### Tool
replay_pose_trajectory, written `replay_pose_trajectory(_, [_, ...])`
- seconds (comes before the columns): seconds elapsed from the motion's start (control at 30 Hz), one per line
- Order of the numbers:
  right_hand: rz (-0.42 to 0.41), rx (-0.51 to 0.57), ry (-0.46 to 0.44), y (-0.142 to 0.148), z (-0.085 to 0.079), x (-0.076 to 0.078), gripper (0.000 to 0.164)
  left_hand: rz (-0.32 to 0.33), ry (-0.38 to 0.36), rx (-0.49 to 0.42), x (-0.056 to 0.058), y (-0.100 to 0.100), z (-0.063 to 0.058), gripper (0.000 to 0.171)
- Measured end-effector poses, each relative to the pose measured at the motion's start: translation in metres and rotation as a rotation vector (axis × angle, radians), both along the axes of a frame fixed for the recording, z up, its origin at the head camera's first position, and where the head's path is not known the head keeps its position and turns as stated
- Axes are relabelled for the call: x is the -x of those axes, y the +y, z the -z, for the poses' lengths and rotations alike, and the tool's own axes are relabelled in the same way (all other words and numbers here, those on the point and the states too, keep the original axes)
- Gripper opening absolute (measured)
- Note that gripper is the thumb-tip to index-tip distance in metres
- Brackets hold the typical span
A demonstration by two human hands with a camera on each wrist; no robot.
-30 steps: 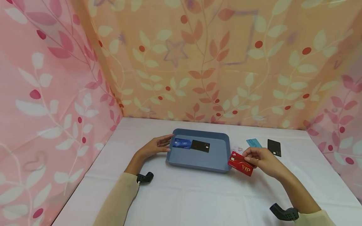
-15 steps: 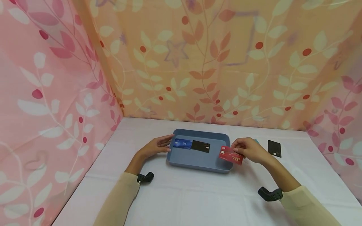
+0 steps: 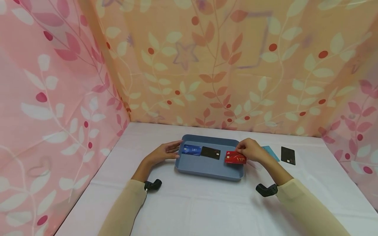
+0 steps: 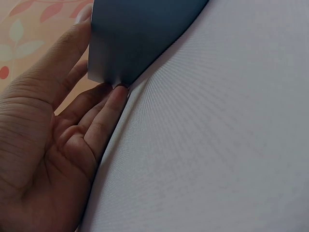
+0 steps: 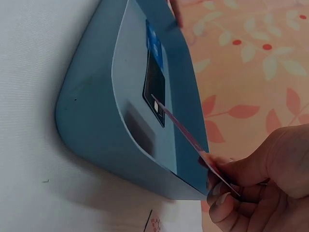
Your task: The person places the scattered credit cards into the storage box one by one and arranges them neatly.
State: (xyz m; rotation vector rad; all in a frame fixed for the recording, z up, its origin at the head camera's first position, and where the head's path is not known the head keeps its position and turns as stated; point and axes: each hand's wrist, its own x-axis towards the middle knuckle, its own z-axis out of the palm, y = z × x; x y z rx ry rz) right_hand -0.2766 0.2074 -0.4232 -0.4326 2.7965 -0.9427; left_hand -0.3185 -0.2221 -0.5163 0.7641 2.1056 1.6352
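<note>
My right hand (image 3: 251,150) pinches a red VIP card (image 3: 235,157) by its right end. The card hovers over the right part of the blue-grey tray (image 3: 203,170); in the right wrist view the red card (image 5: 186,133) shows edge-on, apart from the tray floor. Inside the tray, a blue VIP card (image 3: 191,150) and a black card (image 3: 210,153) lie side by side near the back left. At the tray's left end, my left hand (image 3: 160,153) touches the rim with fairly straight fingers. The left wrist view has the left hand (image 4: 53,130) against the tray wall (image 4: 135,38).
Right of the tray, a light blue card (image 3: 271,153) and another black card (image 3: 288,155) lie on the white tablecloth (image 3: 200,206). A pale card lies partly hidden below the right hand. Patterned cloth walls (image 3: 165,75) stand behind and at both sides.
My right hand has moved left and away from me, carrying the red card from beside the tray to over its right part. The left hand stays at the tray's left end.
</note>
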Motion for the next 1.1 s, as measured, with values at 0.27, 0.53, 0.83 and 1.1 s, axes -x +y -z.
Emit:
replay_pose_trajectory(0.27, [0.012, -0.02, -0.008, -0.01, 0.002, 0.007, 0.011, -0.006, 0.003, -0.001, 0.001, 0.0, 0.001, 0.074])
replay_pose_trajectory(0.53, [-0.026, -0.04, 0.034, -0.023, 0.002, 0.017, 0.011, -0.005, 0.009, -0.011, 0.0, 0.0, -0.001, 0.075])
replay_pose_trajectory(0.83, [-0.056, -0.052, 0.014, -0.031, 0.004, 0.027, 0.01, -0.002, -0.001, -0.016, -0.002, 0.001, -0.001, 0.074])
replay_pose_trajectory(1.1, [-0.058, -0.095, -0.008, -0.038, 0.007, 0.035, 0.01, -0.002, 0.012, -0.006, -0.001, 0.001, 0.0, 0.077])
